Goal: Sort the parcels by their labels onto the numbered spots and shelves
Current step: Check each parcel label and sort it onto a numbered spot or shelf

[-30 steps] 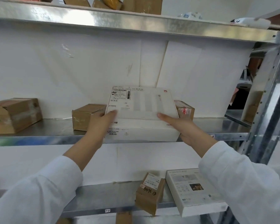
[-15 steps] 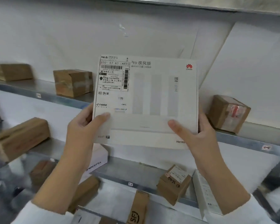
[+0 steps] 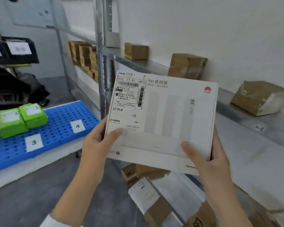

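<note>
Left hand (image 3: pixel 97 145) and right hand (image 3: pixel 211 163) grip the white box (image 3: pixel 164 118) by its lower corners, label up. Numbered blue pallet (image 3: pixel 61 115) lies at 9 o'clock, nearer the left hand.

parcel (image 3: pixel 164 118) before shelf (image 3: pixel 156 65), pallet (image 3: pixel 59 122) left

A single wide-angle view from the person's head looks forward and down, rolled to one side, so the metal shelf rack (image 3: pixel 154 65) slants across the right. It sits close to the white parcel (image 3: pixel 162 122), which fills the middle, held by the left hand (image 3: pixel 95 145) and right hand (image 3: pixel 215 164). The blue pallet (image 3: pixel 64 115) lies farther off, lower left.
</note>
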Tool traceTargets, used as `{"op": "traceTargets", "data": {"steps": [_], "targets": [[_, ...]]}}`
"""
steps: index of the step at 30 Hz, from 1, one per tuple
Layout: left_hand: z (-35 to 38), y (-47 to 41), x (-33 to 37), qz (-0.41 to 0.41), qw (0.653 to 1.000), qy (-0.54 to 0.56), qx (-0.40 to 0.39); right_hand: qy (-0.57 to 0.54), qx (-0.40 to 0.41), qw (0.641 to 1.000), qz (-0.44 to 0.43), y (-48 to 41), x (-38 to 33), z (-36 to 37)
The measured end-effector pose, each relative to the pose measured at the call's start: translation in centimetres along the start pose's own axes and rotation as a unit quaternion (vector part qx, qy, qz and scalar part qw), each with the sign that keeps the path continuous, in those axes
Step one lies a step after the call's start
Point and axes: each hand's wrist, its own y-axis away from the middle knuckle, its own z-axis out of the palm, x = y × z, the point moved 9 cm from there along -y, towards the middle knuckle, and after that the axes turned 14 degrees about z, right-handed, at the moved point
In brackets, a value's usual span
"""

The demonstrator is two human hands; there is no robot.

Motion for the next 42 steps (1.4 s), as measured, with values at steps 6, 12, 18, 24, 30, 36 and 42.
{"op": "traceTargets", "data": {"steps": [6, 12, 18, 24, 30, 36, 42], "targets": [[-9.0, -2.0, -0.5, -0.002, 0.994, -0.055, 0.093, 0.030, -0.082, 0.996, 0.037, -3.7, 2.0, 10.2], [-17.2, -4.9, -2.5, -0.024, 0.984, -0.073, 0.159, 0.062, -0.143, 0.986, 0.056, -7.2, 3.0, 20.1], [-24.8, -8.4, -5.3, -0.055, 0.974, -0.063, 0.209, 0.076, -0.192, 0.976, 0.066, -10.1, 4.1, 30.1], [-31.7, -11.1, -6.3, -0.055, 0.968, -0.071, 0.235, 0.096, -0.224, 0.967, 0.076, -12.0, 6.1, 38.7], [-36.1, -12.9, -7.0, -0.054, 0.962, -0.092, 0.251, 0.113, -0.249, 0.959, 0.074, -13.2, 6.9, 44.2], [-38.1, -16.7, -8.3, -0.033, 0.961, -0.119, 0.247, 0.105, -0.294, 0.947, 0.071, -17.0, 7.5, 49.1], [-39.4, -22.5, -11.1, -0.035, 0.952, -0.158, 0.261, 0.100, -0.318, 0.939, 0.082, -23.8, 8.3, 54.3]]}}
